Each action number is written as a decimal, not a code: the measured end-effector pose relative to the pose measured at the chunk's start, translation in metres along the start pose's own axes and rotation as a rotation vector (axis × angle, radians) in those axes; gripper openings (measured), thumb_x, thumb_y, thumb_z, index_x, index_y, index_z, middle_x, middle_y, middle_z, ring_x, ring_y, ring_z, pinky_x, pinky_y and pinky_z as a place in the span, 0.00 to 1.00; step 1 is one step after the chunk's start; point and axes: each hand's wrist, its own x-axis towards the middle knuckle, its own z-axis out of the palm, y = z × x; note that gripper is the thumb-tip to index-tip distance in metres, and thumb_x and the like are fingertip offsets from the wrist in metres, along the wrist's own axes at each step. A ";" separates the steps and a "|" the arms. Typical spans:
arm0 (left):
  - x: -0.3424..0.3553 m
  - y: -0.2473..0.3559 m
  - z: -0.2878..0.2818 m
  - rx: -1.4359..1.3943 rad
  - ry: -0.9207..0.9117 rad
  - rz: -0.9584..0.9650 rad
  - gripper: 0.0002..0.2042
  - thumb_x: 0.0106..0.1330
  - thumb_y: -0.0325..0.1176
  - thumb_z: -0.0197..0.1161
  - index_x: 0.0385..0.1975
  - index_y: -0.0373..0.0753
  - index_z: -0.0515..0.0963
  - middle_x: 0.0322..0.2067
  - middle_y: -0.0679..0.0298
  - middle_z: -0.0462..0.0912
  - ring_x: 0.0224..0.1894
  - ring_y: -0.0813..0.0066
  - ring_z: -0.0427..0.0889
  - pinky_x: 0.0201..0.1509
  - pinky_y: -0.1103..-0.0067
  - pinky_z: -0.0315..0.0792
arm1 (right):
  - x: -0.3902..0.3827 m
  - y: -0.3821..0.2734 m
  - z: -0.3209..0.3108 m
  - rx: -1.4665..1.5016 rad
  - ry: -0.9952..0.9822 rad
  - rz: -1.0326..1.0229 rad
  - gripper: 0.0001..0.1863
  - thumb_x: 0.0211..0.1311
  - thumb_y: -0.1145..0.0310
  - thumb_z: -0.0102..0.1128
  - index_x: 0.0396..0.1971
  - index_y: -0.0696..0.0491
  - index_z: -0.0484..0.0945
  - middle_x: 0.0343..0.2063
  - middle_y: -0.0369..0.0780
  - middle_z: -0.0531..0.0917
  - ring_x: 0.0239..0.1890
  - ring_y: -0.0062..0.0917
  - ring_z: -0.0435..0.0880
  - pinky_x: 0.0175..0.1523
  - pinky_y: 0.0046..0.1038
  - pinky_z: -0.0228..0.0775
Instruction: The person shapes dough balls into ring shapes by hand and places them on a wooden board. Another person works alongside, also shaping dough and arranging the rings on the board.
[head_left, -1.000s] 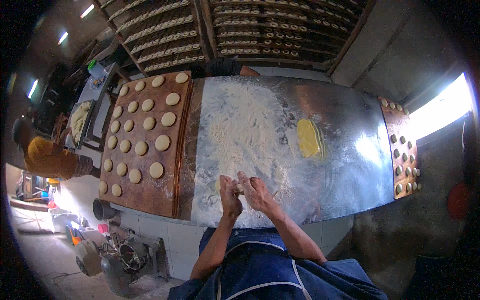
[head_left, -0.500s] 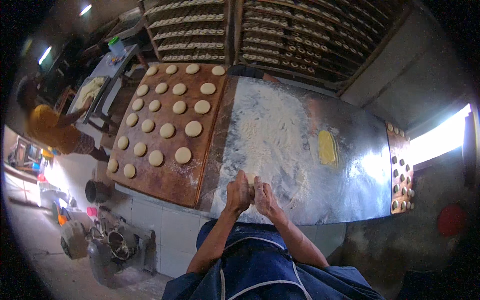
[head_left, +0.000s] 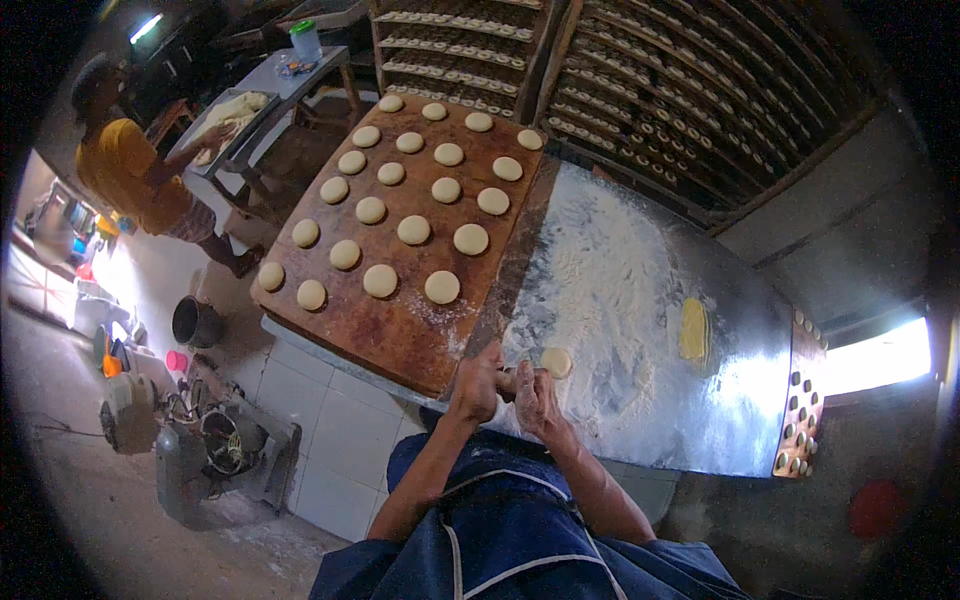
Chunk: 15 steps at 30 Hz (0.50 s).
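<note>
Low over the near edge of the table, my left hand (head_left: pixel 478 385) and my right hand (head_left: pixel 538 400) are close together, both closed. Between them shows a short, rounded piece of what looks like a small rolling pin (head_left: pixel 507 384); my fingers cover most of it. Just beyond my right hand a flat dough round (head_left: pixel 556 362) lies on the floured metal table (head_left: pixel 735 400). To the left, a wooden board (head_left: pixel 385 330) carries rows of pale dough rounds (head_left: pixel 414 230). White flour (head_left: pixel 610 270) is spread across the middle of the table.
A yellow, flat sheet-like piece (head_left: pixel 693 330) lies right of the flour. Another board (head_left: pixel 797 400) with small rounds sits at the far right. Racks (head_left: pixel 650 110) filled with rounds stand behind. At left, a person in yellow (head_left: pixel 140 180) handles dough (head_left: pixel 232 115) at a side table.
My view has turned, so the board and table appear tilted and shifted right. The dough round beside my right hand now shows clearly; before, my hands mostly covered that spot.
</note>
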 end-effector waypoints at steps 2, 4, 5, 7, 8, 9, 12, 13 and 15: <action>0.001 -0.010 -0.011 0.266 -0.021 0.104 0.18 0.67 0.49 0.50 0.25 0.40 0.65 0.17 0.67 0.65 0.21 0.72 0.69 0.23 0.71 0.63 | 0.001 -0.002 0.000 -0.199 -0.087 -0.208 0.38 0.54 0.86 0.55 0.67 0.59 0.56 0.36 0.50 0.73 0.33 0.42 0.75 0.37 0.40 0.71; -0.002 -0.048 -0.019 -0.307 0.049 -0.057 0.17 0.68 0.47 0.49 0.23 0.40 0.67 0.20 0.65 0.70 0.24 0.71 0.71 0.27 0.71 0.65 | 0.022 -0.057 0.006 -0.386 0.034 -0.292 0.36 0.56 0.86 0.54 0.66 0.59 0.57 0.34 0.50 0.73 0.32 0.42 0.75 0.35 0.40 0.70; -0.001 -0.055 -0.023 -0.706 0.051 -0.239 0.19 0.69 0.47 0.47 0.23 0.39 0.67 0.22 0.64 0.72 0.27 0.71 0.73 0.30 0.72 0.66 | 0.027 -0.067 0.009 -0.465 0.096 -0.325 0.34 0.57 0.85 0.53 0.66 0.59 0.57 0.34 0.49 0.74 0.31 0.42 0.75 0.35 0.40 0.70; -0.002 -0.024 -0.030 -0.675 -0.007 -0.235 0.18 0.68 0.48 0.49 0.23 0.40 0.67 0.24 0.65 0.73 0.27 0.72 0.71 0.32 0.75 0.66 | 0.026 -0.050 0.018 -0.556 0.184 -0.380 0.31 0.60 0.84 0.51 0.65 0.59 0.58 0.31 0.49 0.74 0.31 0.42 0.75 0.33 0.41 0.68; 0.000 0.001 -0.036 -0.278 -0.030 -0.256 0.18 0.68 0.49 0.49 0.24 0.41 0.67 0.25 0.65 0.73 0.28 0.72 0.71 0.33 0.75 0.65 | 0.032 -0.053 0.017 -0.376 0.044 -0.049 0.24 0.65 0.75 0.47 0.62 0.58 0.61 0.31 0.48 0.74 0.30 0.38 0.75 0.33 0.38 0.68; 0.001 0.014 -0.040 0.122 -0.047 -0.267 0.18 0.68 0.50 0.49 0.24 0.42 0.67 0.26 0.66 0.73 0.28 0.73 0.71 0.34 0.76 0.65 | 0.040 -0.059 0.014 -0.186 -0.098 0.273 0.20 0.70 0.66 0.43 0.58 0.58 0.65 0.30 0.47 0.74 0.29 0.34 0.75 0.33 0.35 0.68; -0.005 -0.036 -0.048 -0.284 0.007 -0.136 0.18 0.69 0.50 0.48 0.27 0.42 0.69 0.24 0.64 0.74 0.25 0.70 0.74 0.31 0.74 0.69 | 0.034 -0.060 0.035 -0.161 0.007 0.065 0.19 0.69 0.70 0.47 0.58 0.59 0.66 0.28 0.49 0.74 0.28 0.38 0.73 0.31 0.38 0.66; -0.002 -0.041 -0.051 -0.575 0.012 -0.213 0.18 0.70 0.50 0.48 0.28 0.41 0.70 0.25 0.62 0.75 0.26 0.69 0.75 0.31 0.74 0.71 | 0.032 -0.060 0.043 -0.238 0.138 -0.215 0.22 0.66 0.77 0.52 0.60 0.60 0.65 0.28 0.50 0.74 0.29 0.42 0.72 0.30 0.41 0.65; -0.001 -0.045 -0.058 -0.754 -0.040 -0.164 0.18 0.70 0.48 0.49 0.26 0.39 0.71 0.25 0.62 0.76 0.28 0.71 0.78 0.32 0.76 0.72 | 0.032 -0.062 0.047 -0.153 0.192 0.048 0.23 0.71 0.56 0.38 0.43 0.60 0.75 0.23 0.44 0.75 0.25 0.29 0.72 0.30 0.34 0.65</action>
